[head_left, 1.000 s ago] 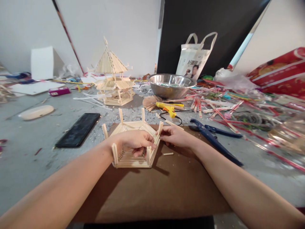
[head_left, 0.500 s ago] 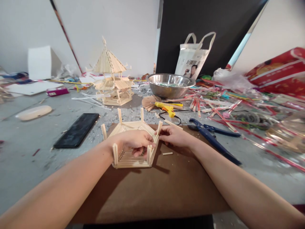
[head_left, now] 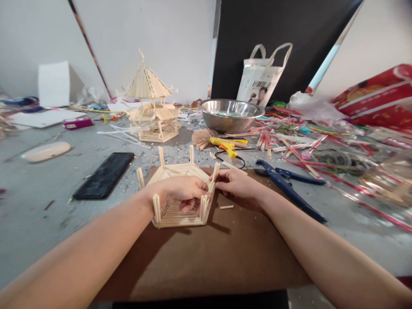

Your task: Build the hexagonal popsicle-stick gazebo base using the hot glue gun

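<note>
A six-sided frame of pale wooden sticks (head_left: pixel 180 222) rests on a brown board, with short paired posts rising at its corners. My left hand (head_left: pixel 189 192) reaches over the near left side into the frame. Its fingers are curled, thumb and forefinger closed on the right-hand side near a corner post (head_left: pixel 216 171). From outside, my right hand (head_left: pixel 236 182) pinches that same side at the foot of the post. Its fingertips are partly hidden behind the sticks. A short loose stick (head_left: pixel 227 207) lies just below my right hand.
Blue-handled cutters (head_left: pixel 289 189) lie at right, a black phone (head_left: pixel 104 176) at left. Behind the frame are a yellow glue gun (head_left: pixel 227 148), a steel bowl (head_left: pixel 231 116) and a stick pagoda (head_left: pixel 151 107). Wrapped red-and-white sticks (head_left: pixel 309 146) clutter the right.
Both hands keep their places and grip. The stick frame has shifted very slightly to the right at its near edge.
</note>
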`<state>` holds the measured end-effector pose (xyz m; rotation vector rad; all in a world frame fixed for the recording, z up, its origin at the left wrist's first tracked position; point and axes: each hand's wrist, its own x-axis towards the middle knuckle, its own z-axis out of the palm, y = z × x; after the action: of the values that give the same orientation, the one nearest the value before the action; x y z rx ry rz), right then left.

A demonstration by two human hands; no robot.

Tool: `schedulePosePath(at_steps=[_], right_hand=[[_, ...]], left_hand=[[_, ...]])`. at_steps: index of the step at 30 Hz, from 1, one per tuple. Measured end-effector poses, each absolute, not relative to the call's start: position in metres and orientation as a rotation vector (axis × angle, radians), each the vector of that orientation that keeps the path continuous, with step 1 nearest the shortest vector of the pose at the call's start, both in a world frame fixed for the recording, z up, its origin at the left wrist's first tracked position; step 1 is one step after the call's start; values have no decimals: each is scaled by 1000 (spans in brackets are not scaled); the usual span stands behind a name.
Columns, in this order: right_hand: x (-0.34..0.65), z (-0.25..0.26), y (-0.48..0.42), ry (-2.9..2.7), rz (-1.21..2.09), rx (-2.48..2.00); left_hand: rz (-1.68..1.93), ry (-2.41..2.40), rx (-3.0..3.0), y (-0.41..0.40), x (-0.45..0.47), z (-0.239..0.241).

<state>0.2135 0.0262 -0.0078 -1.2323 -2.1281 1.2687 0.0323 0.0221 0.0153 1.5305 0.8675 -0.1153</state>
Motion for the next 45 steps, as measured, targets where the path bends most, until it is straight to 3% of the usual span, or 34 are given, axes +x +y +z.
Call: schedulePosePath(at_steps=[45], right_hand=[[216,-8,22,-2203,1196,-1167]], left_hand=[[-219,699,1491,27,20,16]])
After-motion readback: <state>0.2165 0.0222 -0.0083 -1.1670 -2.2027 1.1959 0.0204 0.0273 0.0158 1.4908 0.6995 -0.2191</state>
